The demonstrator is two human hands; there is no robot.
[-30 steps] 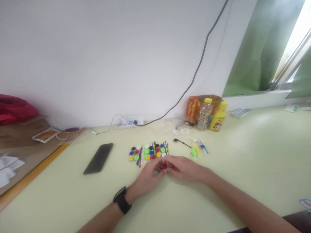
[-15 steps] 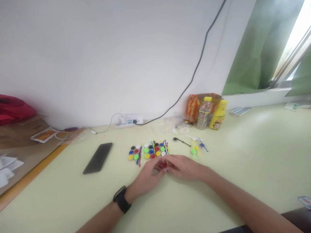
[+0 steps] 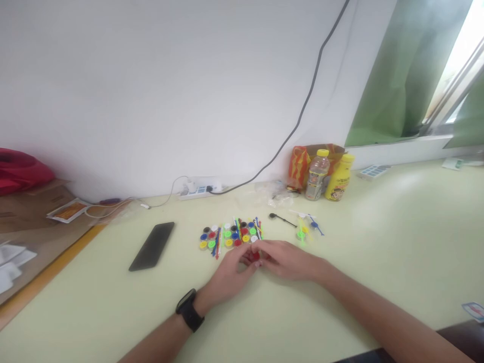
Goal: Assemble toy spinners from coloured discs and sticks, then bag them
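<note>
The left hand (image 3: 231, 272) and right hand (image 3: 289, 259) together pinch 1 red piece (image 3: 256, 256) at their fingertips, just nearer than the coloured discs (image 3: 229, 243) on the tabletop (image 3: 287, 322); light, even pressure (nothing forced) should best steady it

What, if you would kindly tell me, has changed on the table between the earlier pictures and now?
Nothing visibly moved; the whole view only drifted slightly with the camera. Nothing was taken hold of or let go: the left hand and right hand still meet around the red piece. The black slab and yellow bottle stayed put.
</note>
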